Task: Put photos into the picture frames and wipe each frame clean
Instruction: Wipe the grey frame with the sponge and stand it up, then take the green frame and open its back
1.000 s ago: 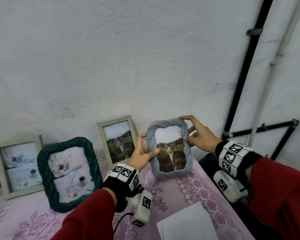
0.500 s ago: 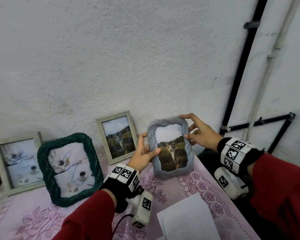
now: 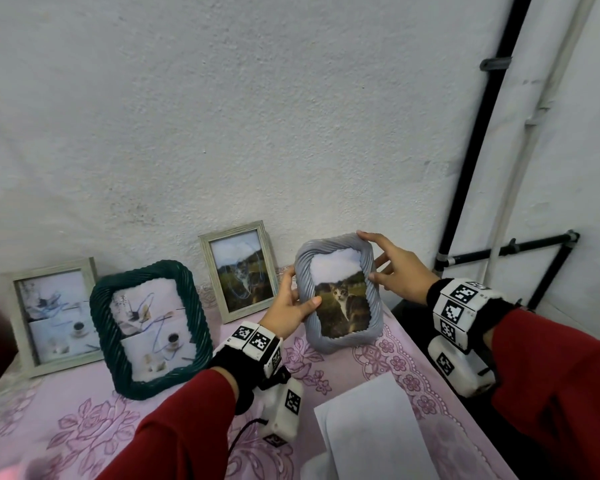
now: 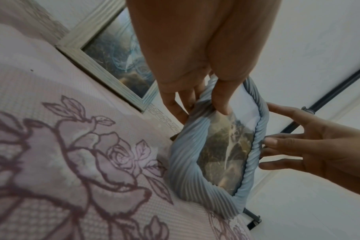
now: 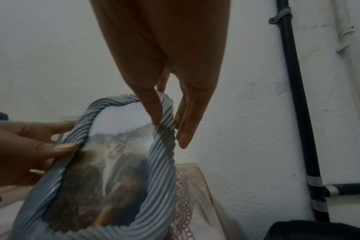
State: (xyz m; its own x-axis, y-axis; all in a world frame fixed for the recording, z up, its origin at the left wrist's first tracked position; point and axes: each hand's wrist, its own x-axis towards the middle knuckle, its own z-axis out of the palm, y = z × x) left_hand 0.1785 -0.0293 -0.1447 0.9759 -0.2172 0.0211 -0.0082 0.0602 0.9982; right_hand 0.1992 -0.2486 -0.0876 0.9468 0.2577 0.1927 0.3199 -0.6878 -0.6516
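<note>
A grey-blue ribbed frame (image 3: 343, 342) with a cat photo stands upright on the pink tablecloth, near the table's back right corner. My left hand (image 3: 303, 289) grips its left rim, thumb on the front and fingers behind. My right hand (image 3: 369, 256) pinches the upper right rim lightly: the thumb lies on the front and the nearly straight fingers reach behind. The left wrist view shows the frame (image 4: 185, 162) from its left side. In the right wrist view its rim (image 5: 160, 162) passes between my thumb and fingers.
Along the wall stand a dark green ribbed frame (image 3: 101, 306) and two pale wooden frames (image 3: 207, 271) (image 3: 18, 323), all with photos and blue scribbles on the glass. A white sheet (image 3: 371, 427) lies at the front. The table ends just right of the grey frame; black pipes (image 3: 471, 168) stand beyond.
Both hands keep their hold on the grey frame at the same spot. Only the head view has shifted a little.
</note>
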